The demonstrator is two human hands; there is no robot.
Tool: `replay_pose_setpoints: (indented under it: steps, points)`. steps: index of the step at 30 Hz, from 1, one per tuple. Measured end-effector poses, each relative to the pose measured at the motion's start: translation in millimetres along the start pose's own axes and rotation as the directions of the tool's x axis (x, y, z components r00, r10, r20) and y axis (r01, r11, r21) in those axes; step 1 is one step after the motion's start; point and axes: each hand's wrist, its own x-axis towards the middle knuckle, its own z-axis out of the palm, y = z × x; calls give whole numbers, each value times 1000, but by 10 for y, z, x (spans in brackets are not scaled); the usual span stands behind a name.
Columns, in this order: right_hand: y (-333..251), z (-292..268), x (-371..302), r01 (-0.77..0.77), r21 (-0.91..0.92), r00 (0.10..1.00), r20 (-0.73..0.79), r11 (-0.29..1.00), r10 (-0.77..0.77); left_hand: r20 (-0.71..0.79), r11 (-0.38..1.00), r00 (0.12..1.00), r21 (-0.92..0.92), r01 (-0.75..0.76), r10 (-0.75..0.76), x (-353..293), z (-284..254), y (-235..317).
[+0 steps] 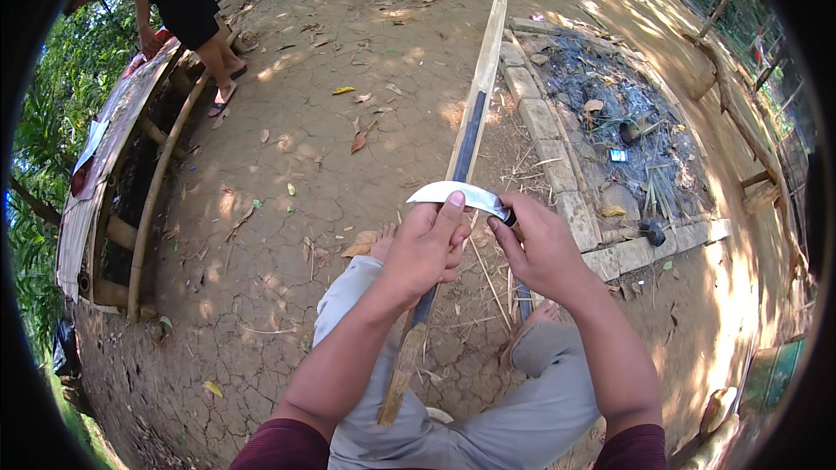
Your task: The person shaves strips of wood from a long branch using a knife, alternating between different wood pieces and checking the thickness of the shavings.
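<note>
Both my hands meet in front of me at a curved, shiny silver-white strip (455, 191), blade-like in shape, with a dark end at its right. My left hand (427, 248) is closed, its thumb pressed on the middle of the strip. At the dark end my right hand (540, 244) pinches it between thumb and fingers. A long, pale wooden pole (489, 57) with a dark band along its middle slants from far right of centre down between my legs. It passes beneath my left hand, and I cannot tell whether those fingers also touch it.
Right of the pole, a block-edged fire pit (544, 126) holds ash, charred bits and a blue packet (618, 156). A bamboo bench (144, 226) stands at left, where another person (178, 0) bends over it. Dry leaves litter the cracked earth. A wooden rail (740, 130) runs along the right.
</note>
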Motion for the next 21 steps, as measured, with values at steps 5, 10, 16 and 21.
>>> replay_pose_setpoints:
  steps: [5, 10, 16, 21]
  points:
    - [-131, -25, -4, -91, -75, 995, 42, 993, 94, 56, 998, 997, 32, -51, 49, 28, -30, -46]
    - [10, 19, -3, -106, -205, 994, 17, 973, 112, 69, 996, 995, 51, -73, 69, 24, -18, -103]
    - [3, 41, -8, -109, -335, 994, -47, 936, 98, -57, 944, 974, 265, -198, 221, 24, 33, -275]
    - [-22, 106, -20, -106, -439, 994, -82, 892, 78, -96, 866, 925, 398, -302, 366, 74, 40, -379]
